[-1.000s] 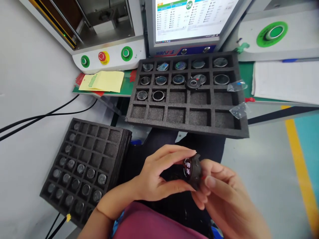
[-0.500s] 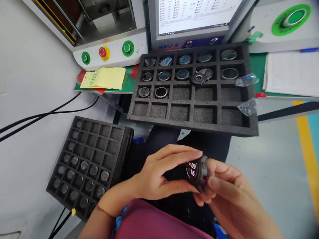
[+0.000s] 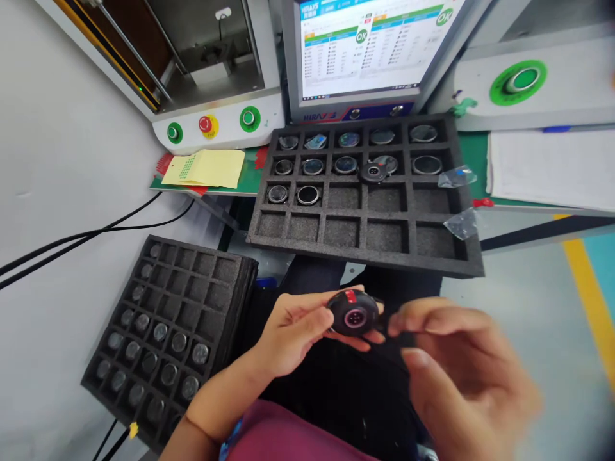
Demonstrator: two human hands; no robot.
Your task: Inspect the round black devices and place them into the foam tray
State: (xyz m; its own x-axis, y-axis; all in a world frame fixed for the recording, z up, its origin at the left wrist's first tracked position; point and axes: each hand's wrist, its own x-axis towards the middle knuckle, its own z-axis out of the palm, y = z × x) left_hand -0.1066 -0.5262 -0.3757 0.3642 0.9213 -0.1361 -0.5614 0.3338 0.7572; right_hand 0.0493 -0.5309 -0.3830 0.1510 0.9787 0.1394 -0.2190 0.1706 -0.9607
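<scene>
In my left hand (image 3: 298, 333) is a round black smartwatch case (image 3: 354, 314), gripped at its left side between thumb and fingers. Its back faces up, showing a sensor ring with metal contacts and a red strip near the top edge. My right hand (image 3: 461, 365) hovers just right of the case, blurred by motion. Its thumb and forefinger are apart, and I see nothing held between them. Beyond both hands lies a dark foam tray (image 3: 331, 251) holding several watch cases in its upper rows. One watch case (image 3: 373, 171) there lies back up, overlapping another.
A stack of foam trays (image 3: 223, 291) with small round pieces stands at the left. Behind the large tray is a monitor (image 3: 365, 57) showing OK marks. Clear plastic film (image 3: 461, 223) hangs on the tray's right edge. A yellow paper (image 3: 211, 168) and machine buttons (image 3: 207, 125) are at the left.
The watch has been turned from its lit face to its back. My right hand has let go and moved off to the right. The monitor now shows green OK marks.
</scene>
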